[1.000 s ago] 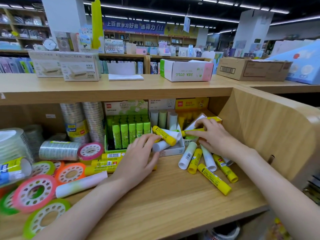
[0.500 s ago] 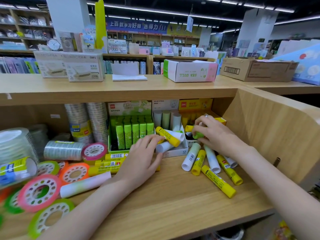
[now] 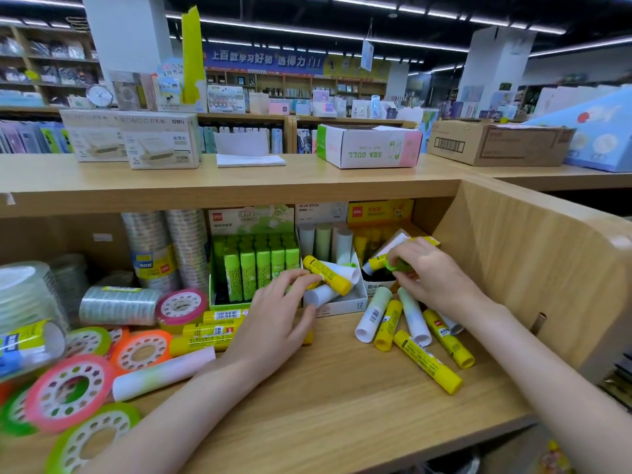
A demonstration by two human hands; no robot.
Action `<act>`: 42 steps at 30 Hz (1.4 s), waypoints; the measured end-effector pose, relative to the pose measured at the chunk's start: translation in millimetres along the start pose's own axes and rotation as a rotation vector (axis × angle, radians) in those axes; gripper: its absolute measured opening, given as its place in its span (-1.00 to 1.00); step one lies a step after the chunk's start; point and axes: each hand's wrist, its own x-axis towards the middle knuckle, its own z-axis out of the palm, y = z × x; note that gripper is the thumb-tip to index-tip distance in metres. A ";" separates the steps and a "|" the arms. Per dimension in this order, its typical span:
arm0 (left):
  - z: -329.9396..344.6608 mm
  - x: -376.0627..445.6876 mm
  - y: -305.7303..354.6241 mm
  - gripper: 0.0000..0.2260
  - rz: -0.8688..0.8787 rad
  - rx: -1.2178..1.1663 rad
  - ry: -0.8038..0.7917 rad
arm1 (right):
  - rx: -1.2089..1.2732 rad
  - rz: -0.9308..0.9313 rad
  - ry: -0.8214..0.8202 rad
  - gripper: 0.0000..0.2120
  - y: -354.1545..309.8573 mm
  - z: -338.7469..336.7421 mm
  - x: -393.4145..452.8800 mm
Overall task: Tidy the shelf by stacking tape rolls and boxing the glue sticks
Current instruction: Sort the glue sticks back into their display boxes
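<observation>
My left hand [image 3: 277,319] reaches to the white display box [image 3: 345,305]. Its fingers and thumb close round the near end of a white glue stick [image 3: 328,291] lying across that box, under a yellow glue stick [image 3: 329,274]. My right hand [image 3: 431,275] grips a green-capped glue stick [image 3: 398,267] at the mouth of the yellow box [image 3: 379,212]. The green box [image 3: 251,218] holds upright green sticks [image 3: 254,268]. Several loose yellow and white sticks [image 3: 424,360] lie on the shelf board under my right wrist. More yellow sticks [image 3: 208,331] and a white one [image 3: 164,372] lie by my left arm.
Coloured tape rolls [image 3: 68,393] lie scattered at the left, with clear tape rolls [image 3: 118,304] lying flat and stacks [image 3: 150,248] standing behind. A wooden side panel [image 3: 533,268] closes the shelf on the right. Boxes [image 3: 369,147] stand on the top board.
My right hand has drawn in at the yellow box and now grips a green-capped stick. My left hand stays at the sticks on the white box.
</observation>
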 end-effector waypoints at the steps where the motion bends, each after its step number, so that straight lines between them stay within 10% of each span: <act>1: -0.8 0.2 0.2 -0.56 0.000 -0.007 0.004 | 0.073 0.070 0.021 -0.79 -1.9 -1.6 1.1; 10: -23.6 7.3 7.9 -0.66 -0.023 0.033 -0.027 | 0.744 0.319 0.337 -0.80 -53.9 -36.5 37.8; 16: -67.4 -10.6 -7.2 -0.71 -0.032 0.134 0.007 | 0.950 0.233 0.228 -0.84 -107.2 -18.9 66.4; 26: -87.7 -50.7 -70.7 -0.62 -0.189 0.295 -0.021 | 0.448 -0.210 0.117 -0.88 -179.9 46.3 108.8; 32: -85.6 -46.5 -69.1 -0.35 -0.221 0.305 -0.070 | 0.193 -0.178 0.104 -0.85 -187.8 71.7 109.7; 42: -85.5 -47.5 -68.2 -0.61 -0.205 0.340 -0.096 | -0.160 -0.099 0.106 -0.60 -188.7 89.8 103.7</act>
